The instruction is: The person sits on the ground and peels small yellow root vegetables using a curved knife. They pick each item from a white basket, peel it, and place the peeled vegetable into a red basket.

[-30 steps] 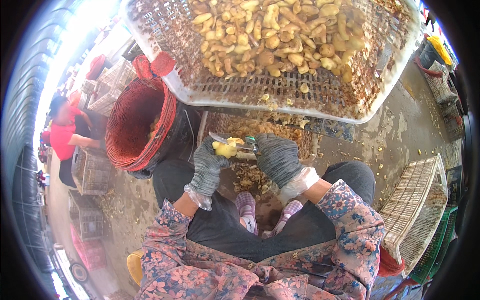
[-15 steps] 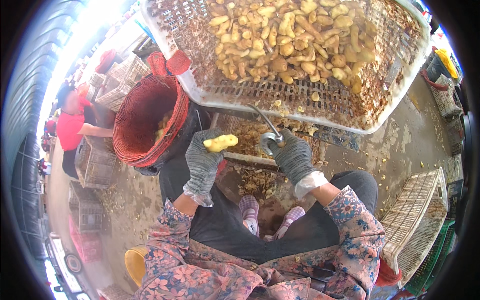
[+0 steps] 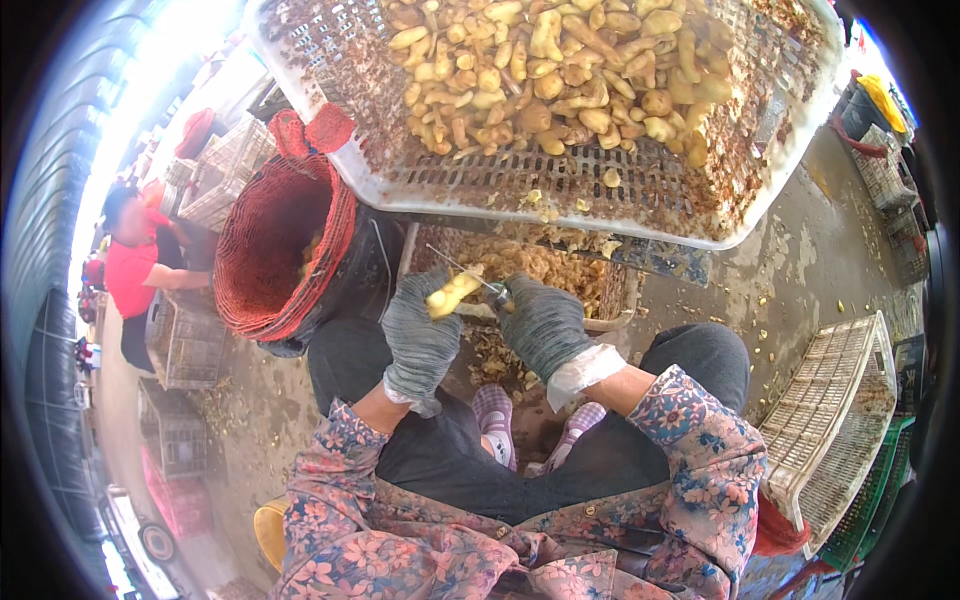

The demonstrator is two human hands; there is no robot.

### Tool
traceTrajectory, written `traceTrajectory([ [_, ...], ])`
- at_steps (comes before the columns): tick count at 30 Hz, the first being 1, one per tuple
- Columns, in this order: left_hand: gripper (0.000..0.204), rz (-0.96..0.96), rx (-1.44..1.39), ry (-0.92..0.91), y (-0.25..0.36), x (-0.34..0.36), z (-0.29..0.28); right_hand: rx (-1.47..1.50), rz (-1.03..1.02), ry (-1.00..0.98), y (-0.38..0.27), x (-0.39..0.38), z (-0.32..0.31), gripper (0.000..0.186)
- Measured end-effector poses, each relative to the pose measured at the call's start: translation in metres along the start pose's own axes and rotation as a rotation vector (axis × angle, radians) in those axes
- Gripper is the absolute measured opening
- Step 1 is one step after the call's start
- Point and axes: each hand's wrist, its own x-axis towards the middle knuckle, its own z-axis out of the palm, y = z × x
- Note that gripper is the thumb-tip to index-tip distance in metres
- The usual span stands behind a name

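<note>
My left hand (image 3: 420, 335), in a grey knit glove, is closed round a pale yellow, knobby root (image 3: 452, 296) whose peeled end sticks out toward the right. My right hand (image 3: 543, 328), gloved alike, grips a thin curved knife (image 3: 455, 263) with a metal ring near its handle. The blade slants up leftward across the far end of the root; whether it touches cannot be made out. Beyond both hands, a big white plastic crate (image 3: 480, 205) holds a heap of similar yellow roots (image 3: 560, 75) among brown skin scraps.
Left of the crate stands a red mesh-lined bucket (image 3: 235, 270) with some roots inside. A low tray of peelings (image 3: 565, 275) lies below the crate. Stacked crates (image 3: 830, 420) stand at right. A person in red (image 3: 135, 270) works at far left. Scraps litter the wet floor.
My hands have come together, the right moving left and nearer the root. The knife has swung from pointing up and away to lying across the root. The view has shifted slightly.
</note>
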Motion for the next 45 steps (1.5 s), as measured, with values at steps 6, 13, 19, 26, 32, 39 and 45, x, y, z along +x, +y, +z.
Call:
traceTrajectory([
  [6, 0.041, 0.367, 0.139, 0.109, 0.016, 0.007, -0.011, 0.022, 0.086, 0.12, 0.016, 0.015, -0.003, 0.02],
  [13, 0.047, 0.225, 0.532, 0.51, 0.016, 0.084, -0.101, -0.012, 0.183, 0.218, 0.035, 0.008, -0.017, 0.034],
  [19, 0.044, 0.492, 0.576, 0.327, 0.023, 0.118, -0.038, -0.031, 0.213, 0.219, 0.039, 0.008, -0.022, 0.037],
  [26, 0.038, 0.349, 0.77, 0.035, 0.014, 0.217, 0.07, 0.003, 0.099, 0.171, 0.041, -0.008, -0.034, 0.037],
  [32, 0.034, 0.189, 1.023, 0.006, -0.007, 0.267, 0.114, 0.127, 0.126, 0.041, 0.04, -0.013, -0.048, 0.036],
  [39, 0.029, 0.186, 0.895, 0.071, -0.011, 0.273, 0.103, 0.16, 0.129, 0.073, 0.039, -0.009, -0.045, 0.032],
  [45, 0.023, -0.042, -0.433, 0.016, -0.022, 0.259, 0.037, 0.219, 0.069, 0.234, 0.046, -0.006, -0.035, 0.036],
])
